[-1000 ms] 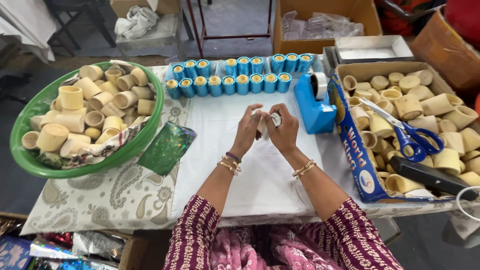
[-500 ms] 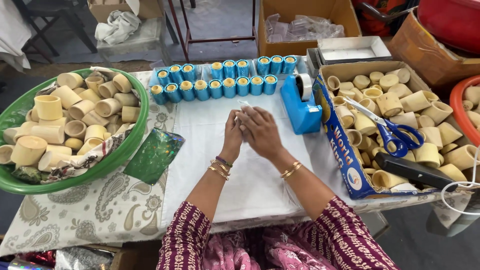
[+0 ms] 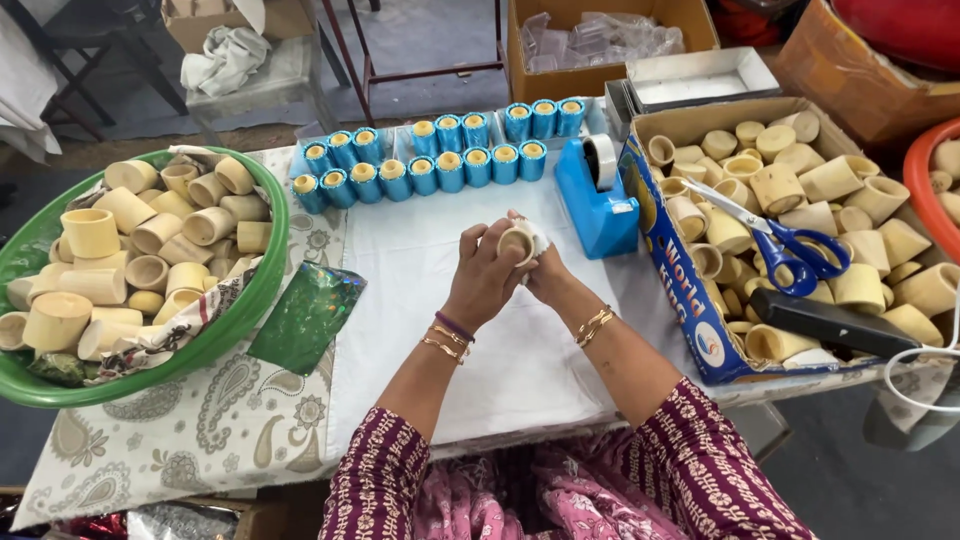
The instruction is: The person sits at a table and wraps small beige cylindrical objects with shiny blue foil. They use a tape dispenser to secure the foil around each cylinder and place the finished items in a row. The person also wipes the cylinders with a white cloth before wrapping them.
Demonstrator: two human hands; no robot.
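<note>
Two hands, head view: left hand (image 3: 487,281) and right hand (image 3: 548,271) meet at the centre of the frame, above the white sheet (image 3: 440,330) on the table.
Held piece: small tan hollow cup-shaped piece (image 3: 517,241), open end facing the camera, with a scrap of white material (image 3: 539,240) at its right side.
Grip, left: fingers closed around the cup's left side and underside.
Grip, right: fingers closed on the cup's right side and the white scrap.
Change, half a second back: hands lay flat and pressed together low on the sheet, nothing visible between them; now they are raised and the cup's mouth shows.
Change, one second back: hands held a pale piece in much the same raised pose.
Meaning: judged as handling work on one single cup, with the piece turned between the fingers.
Surroundings, left of frame: round green plastic basin (image 3: 262,290) heaped with bare tan cups; green shiny foil sheet (image 3: 308,318) just beside it.
Surroundings, upper centre: rows of blue-wrapped cups (image 3: 436,160).
Surroundings, right: blue tape dispenser (image 3: 596,205); cardboard box (image 3: 668,230) of bare cups with blue-handled scissors (image 3: 790,250) lying on top.
</note>
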